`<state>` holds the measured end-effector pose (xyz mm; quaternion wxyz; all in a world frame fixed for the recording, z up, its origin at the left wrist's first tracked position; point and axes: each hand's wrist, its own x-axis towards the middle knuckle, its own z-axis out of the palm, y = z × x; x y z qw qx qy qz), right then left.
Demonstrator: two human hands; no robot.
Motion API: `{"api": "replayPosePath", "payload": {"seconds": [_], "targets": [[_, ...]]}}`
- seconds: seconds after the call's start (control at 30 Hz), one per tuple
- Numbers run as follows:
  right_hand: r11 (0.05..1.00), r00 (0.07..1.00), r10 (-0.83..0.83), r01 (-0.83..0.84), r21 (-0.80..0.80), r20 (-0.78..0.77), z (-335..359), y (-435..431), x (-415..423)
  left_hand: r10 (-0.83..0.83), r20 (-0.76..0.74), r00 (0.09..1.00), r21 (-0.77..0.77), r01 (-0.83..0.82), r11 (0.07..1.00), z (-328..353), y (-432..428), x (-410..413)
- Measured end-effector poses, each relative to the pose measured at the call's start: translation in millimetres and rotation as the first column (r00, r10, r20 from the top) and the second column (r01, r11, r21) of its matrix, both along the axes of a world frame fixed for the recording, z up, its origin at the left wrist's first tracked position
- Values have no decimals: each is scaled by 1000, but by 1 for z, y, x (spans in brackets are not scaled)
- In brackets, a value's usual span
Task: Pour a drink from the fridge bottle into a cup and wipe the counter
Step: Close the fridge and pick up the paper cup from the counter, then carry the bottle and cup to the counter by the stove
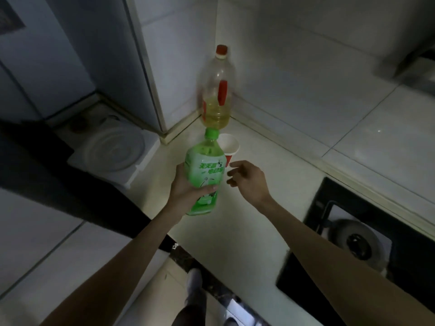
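Left hand (186, 187) is gripping the capped green plastic tea bottle (204, 175) above the pale counter (270, 208), w/ red-and-white paper cup (229, 147) just behind. Right hand (247, 182) is hovering loose-fingered, empty. Pour not begun; next is probably uncapping.

Bottles: two. One green-labelled bottle (203, 175) with a green cap, and one clear bottle (216, 95) with a red cap and yellow liquid.
Paper cup (229, 144): one.
Hands: two, left hand (186, 187) and right hand (247, 180).
Stove burner (355, 241): one.
Round white lid (113, 149): one.
Tabletop (247, 231): one.
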<state>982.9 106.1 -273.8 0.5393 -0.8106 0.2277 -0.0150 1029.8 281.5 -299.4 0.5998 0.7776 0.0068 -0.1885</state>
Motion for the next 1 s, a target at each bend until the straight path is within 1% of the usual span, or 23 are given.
{"api": "replayPosePath", "payload": {"seconds": [0.07,0.13,0.2,0.27,0.43,0.53,0.63,0.77,0.8,0.87,1.0], "targets": [[996,992,-85,81,-41,-97,-26,-12,16,1,-19,1000,-12,-1,1000,-11,-1,18],[986,969,-163,158,-44,-183,-48,-22,30,18,-29,999,-17,-19,1000,-19,-1,32],[982,954,-187,184,-35,-234,-63,-29,43,44,-44,998,-24,-45,999,-26,0,42],[986,954,-168,166,-30,-249,-76,-31,57,52,-55,997,-20,-54,998,-32,2,50],[991,965,-134,132,-23,-224,-101,-29,90,91,-84,992,6,-91,996,-45,8,65],[990,979,-141,141,-12,-147,-106,-26,104,86,-105,991,29,-84,996,-51,13,71],[981,978,-196,195,-25,-71,-116,-26,115,76,-89,993,42,-73,996,-50,17,76],[980,980,-193,190,-61,-48,-173,-48,127,73,-70,995,39,-70,997,-46,20,77],[979,979,-198,195,-65,-50,-169,-47,127,71,-69,995,33,-69,997,-45,20,77],[970,969,-239,235,-66,-61,-125,-32,117,64,-73,995,19,-63,998,-43,21,75],[964,966,-253,256,64,-63,-96,-22,92,35,-77,996,0,-35,999,-37,19,69]]}}
